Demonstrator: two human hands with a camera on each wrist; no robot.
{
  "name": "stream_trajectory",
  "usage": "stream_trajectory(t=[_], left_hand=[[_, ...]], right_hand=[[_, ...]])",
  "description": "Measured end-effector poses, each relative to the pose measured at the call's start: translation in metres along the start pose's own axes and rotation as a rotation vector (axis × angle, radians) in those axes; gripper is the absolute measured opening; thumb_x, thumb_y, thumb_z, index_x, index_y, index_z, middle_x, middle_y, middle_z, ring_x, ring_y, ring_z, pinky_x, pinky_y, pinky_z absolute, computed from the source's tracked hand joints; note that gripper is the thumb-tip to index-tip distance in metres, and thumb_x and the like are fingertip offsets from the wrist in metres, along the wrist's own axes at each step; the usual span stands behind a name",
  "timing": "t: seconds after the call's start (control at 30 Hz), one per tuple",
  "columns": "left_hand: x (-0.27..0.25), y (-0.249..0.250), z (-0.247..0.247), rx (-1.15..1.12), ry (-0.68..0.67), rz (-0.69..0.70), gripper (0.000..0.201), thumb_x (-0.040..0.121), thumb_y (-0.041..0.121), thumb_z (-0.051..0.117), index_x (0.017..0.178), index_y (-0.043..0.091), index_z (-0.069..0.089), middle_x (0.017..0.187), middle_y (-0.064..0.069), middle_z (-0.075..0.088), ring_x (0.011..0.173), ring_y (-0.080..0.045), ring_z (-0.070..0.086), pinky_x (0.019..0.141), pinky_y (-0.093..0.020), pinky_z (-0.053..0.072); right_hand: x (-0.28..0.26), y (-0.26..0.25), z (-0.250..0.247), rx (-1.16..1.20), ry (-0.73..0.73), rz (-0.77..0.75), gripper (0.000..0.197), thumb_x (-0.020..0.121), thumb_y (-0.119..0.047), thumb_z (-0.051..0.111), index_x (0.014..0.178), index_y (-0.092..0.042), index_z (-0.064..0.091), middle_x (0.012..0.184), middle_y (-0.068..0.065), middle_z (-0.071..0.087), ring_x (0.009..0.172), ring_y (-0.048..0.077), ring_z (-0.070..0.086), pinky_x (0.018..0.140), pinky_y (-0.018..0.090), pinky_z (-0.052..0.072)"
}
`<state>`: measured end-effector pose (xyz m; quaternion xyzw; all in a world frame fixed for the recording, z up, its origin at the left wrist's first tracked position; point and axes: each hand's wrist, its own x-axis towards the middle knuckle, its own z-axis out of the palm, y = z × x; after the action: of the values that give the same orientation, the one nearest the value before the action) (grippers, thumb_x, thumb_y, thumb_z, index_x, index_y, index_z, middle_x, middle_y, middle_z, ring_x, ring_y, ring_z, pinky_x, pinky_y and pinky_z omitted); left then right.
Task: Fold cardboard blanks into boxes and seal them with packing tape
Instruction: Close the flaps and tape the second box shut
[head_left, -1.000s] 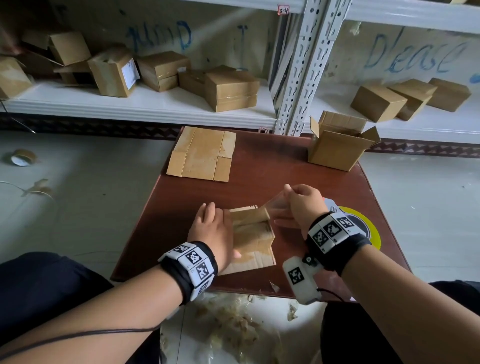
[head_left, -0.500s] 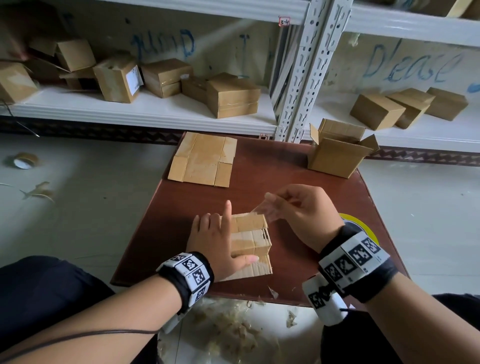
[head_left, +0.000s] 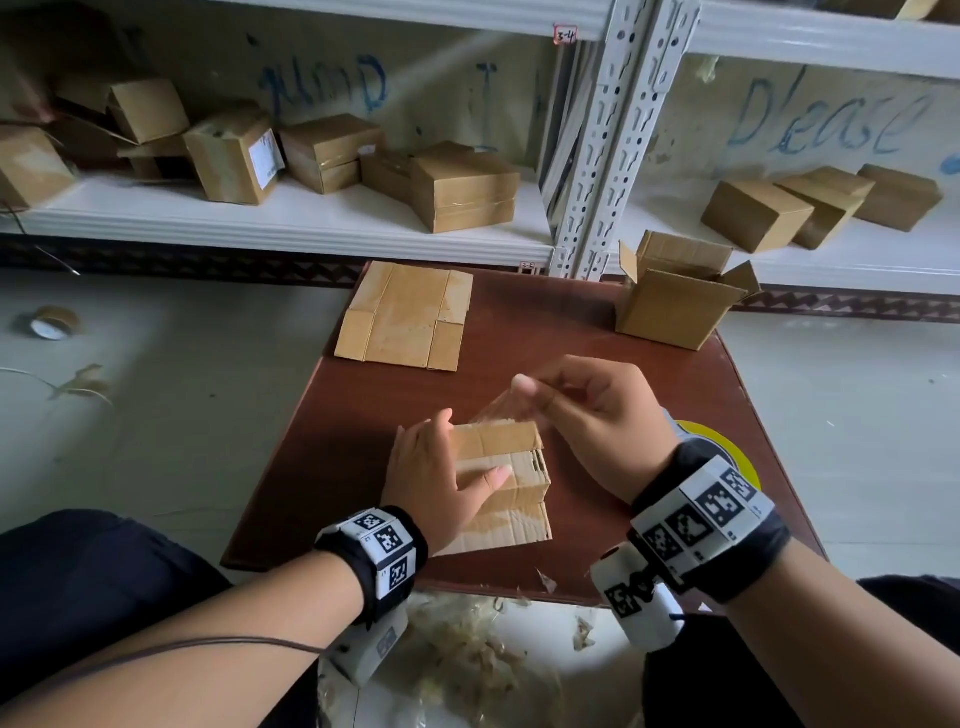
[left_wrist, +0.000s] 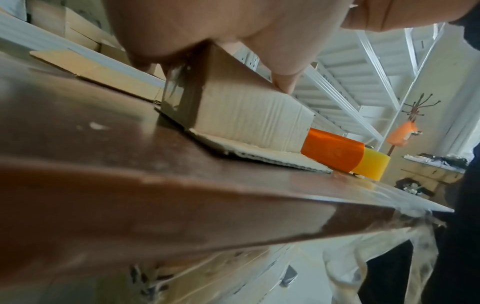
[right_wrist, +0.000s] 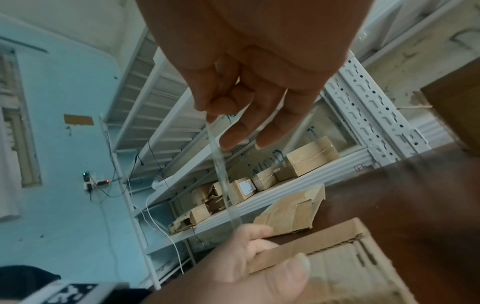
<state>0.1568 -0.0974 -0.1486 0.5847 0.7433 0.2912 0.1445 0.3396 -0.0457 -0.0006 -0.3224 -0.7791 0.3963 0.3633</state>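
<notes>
Looking down from the head camera, I had my left hand (head_left: 441, 483) wrapped over the small cardboard box (head_left: 511, 467) that stood near the front edge of the brown surface (head_left: 519, 332), thumb laid across its top and fingers curled over its far left corner. My right hand (head_left: 587, 415) hovered just beyond the box and to its right, thumb and fingers pinching a strip of clear tape (head_left: 501, 410) that ran down to the box's far top edge. I judged the box light and easily crushed, so it wanted holding at its corners. The tape looked thin, limp and sticky; I judged it best held by its free end and kept taut. A flat blank (head_left: 408, 317) lay beyond the box.

In the left wrist view, my palm pressed down on the box's top (left_wrist: 239, 70), thumb tip at its upper edge, one loose flap (left_wrist: 259, 156) flat on the surface beneath. An orange and yellow tape roll (left_wrist: 345, 154) sat just behind the box.

In the right wrist view, the tape (right_wrist: 221, 164) stretched from my pinching right fingertips (right_wrist: 221, 102) to my left fingers (right_wrist: 249, 236) at the box's corner.
</notes>
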Motion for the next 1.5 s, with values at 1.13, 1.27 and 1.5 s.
stream_trajectory(t=[1.13, 1.27, 1.5], left_hand=[[0.001, 0.015, -0.009, 0.749, -0.208, 0.112, 0.121, 0.078, 0.097, 0.013, 0.161, 0.010, 0.016, 0.158, -0.009, 0.038, 0.155, -0.032, 0.019, 0.126, -0.055, 0.009], [0.002, 0.012, -0.009, 0.751, -0.156, 0.127, 0.120, 0.072, 0.099, 0.005, 0.152, 0.013, 0.030, 0.146, -0.009, 0.048, 0.141, -0.031, 0.038, 0.125, -0.052, 0.019], [0.003, 0.011, -0.007, 0.564, -0.178, 0.089, 0.117, 0.070, 0.096, 0.050, 0.151, 0.015, 0.026, 0.139, -0.007, 0.041, 0.123, -0.030, 0.047, 0.103, -0.039, 0.045]], right_hand=[[0.011, 0.119, 0.007, 0.007, 0.187, 0.977, 0.021, 0.109, -0.026, 0.055, 0.112, -0.005, 0.059, 0.086, 0.023, 0.073, 0.086, 0.041, 0.077, 0.080, 0.056, 0.064], [0.011, 0.122, 0.016, -0.011, 0.160, 1.045, 0.022, 0.109, -0.028, 0.054, 0.116, -0.007, 0.058, 0.080, 0.018, 0.069, 0.079, 0.035, 0.075, 0.067, 0.047, 0.065], [0.009, 0.123, 0.027, -0.544, -0.104, 0.916, 0.032, 0.109, -0.025, 0.051, 0.134, -0.012, 0.064, 0.134, 0.011, 0.067, 0.124, 0.031, 0.064, 0.100, 0.037, 0.050]])
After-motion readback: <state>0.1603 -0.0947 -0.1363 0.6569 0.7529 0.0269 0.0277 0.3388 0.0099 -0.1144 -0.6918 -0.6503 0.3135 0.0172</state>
